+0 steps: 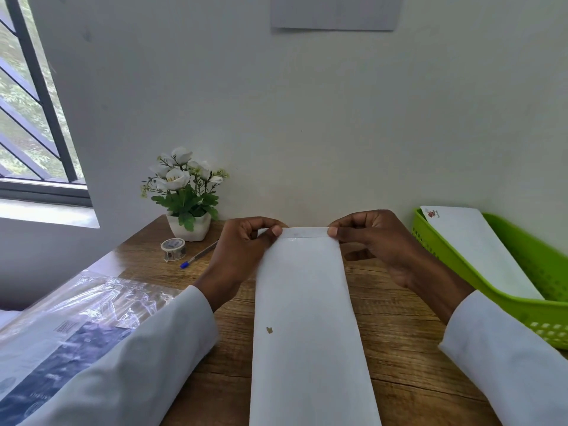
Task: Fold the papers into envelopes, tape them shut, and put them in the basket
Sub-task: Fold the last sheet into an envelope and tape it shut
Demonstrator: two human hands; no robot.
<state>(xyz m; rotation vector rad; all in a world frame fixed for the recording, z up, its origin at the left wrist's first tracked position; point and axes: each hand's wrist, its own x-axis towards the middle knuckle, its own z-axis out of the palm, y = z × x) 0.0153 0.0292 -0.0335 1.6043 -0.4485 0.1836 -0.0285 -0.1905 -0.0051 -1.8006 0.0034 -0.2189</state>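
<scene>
A long white envelope point(307, 318) lies lengthwise on the wooden table point(399, 348), running from the near edge toward the wall. Its narrow flap at the far end is folded over, with a glossy strip along the fold. My left hand point(246, 247) pinches the flap's left corner between thumb and fingers. My right hand point(378, 241) pinches the right corner the same way. A green basket point(522, 309) stands at the right with one white envelope point(473, 250) lying in it. A roll of clear tape point(173, 249) sits at the back left.
A blue-capped pen point(198, 256) lies beside the tape. A white pot of artificial flowers point(187, 198) stands against the wall. A clear plastic pack of paper point(61, 333) covers the table's left side under my left sleeve. A window is at the far left.
</scene>
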